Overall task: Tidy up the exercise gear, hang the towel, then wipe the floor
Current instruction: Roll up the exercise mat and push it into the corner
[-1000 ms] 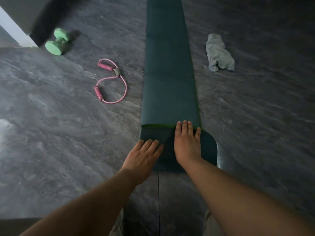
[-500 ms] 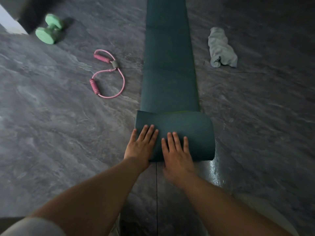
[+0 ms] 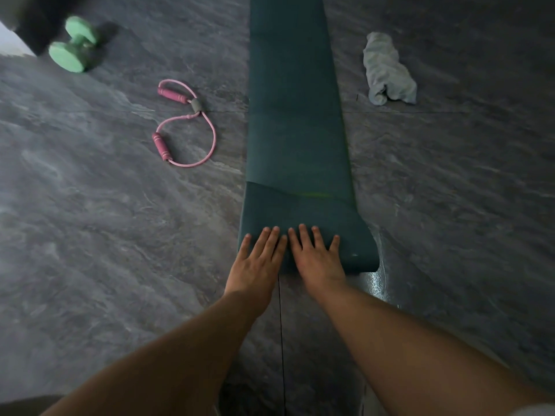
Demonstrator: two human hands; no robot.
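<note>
- Left hand (image 3: 257,263) and right hand (image 3: 319,257), fingers flat and straight, press side by side on the rolled near end of a dark green yoga mat (image 3: 295,121)
- Pink resistance band (image 3: 185,124) and green dumbbell (image 3: 73,45) lie left of the mat, crumpled grey towel (image 3: 387,69) right, all on the grey floor (image 3: 450,190)

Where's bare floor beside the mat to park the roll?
Right of the mat, the floor nearer than the towel lies bare. Left, the stretch nearer than the resistance band is bare too. Crowded: far left, around that band and the dumbbell.
</note>
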